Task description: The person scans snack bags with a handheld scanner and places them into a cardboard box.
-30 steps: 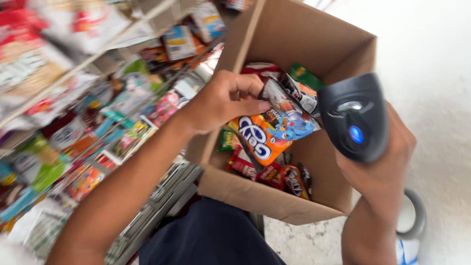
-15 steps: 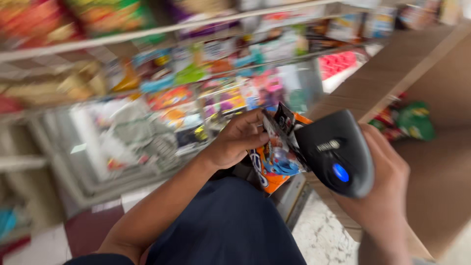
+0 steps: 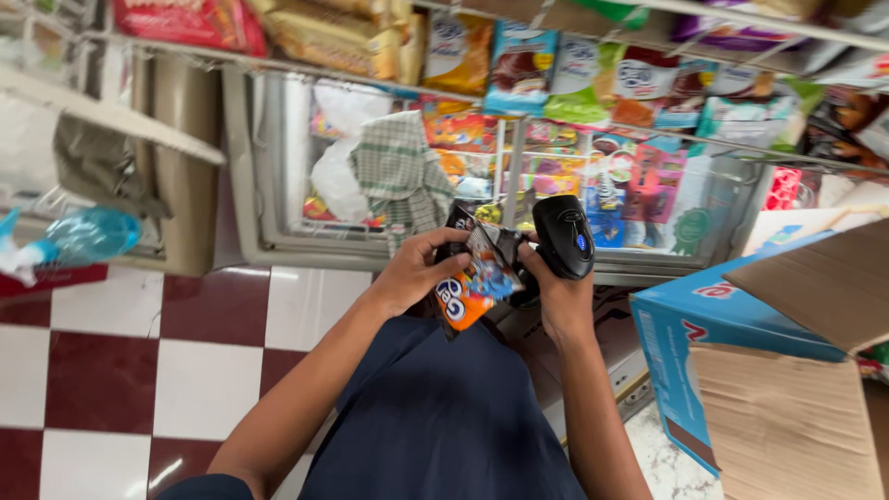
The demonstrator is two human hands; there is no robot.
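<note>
The small orange and black foil snack packet sits at the centre of the view, held up in front of the person's dark blue trousers, above the red-and-white chequered floor tiles. It is tilted, its long axis running from the upper left, where the dark top edge is pinched, down to the lower right, where the orange printed face fans out towards the camera. The left hand comes in from the left and holds it at that upper part, thumb on the near face and fingers curled round behind, so the grip is closed on the packet. Just to the right, touching or nearly touching the packet's right edge, the right hand is wrapped round the grip of a black handheld barcode scanner with a small blue button on its head; its fingers are closed tight on the handle. The scanner's head stands higher than the packet and a little to its right, and I cannot tell exactly which way its window faces, though it seems turned down and leftward at the packet. Both hands are about equally close to the packet. Behind them stands a glass-fronted display cabinet full of colourful sweets, with a green checked cloth lying over it. To the right are a blue printed carton and an open brown cardboard box.
</note>
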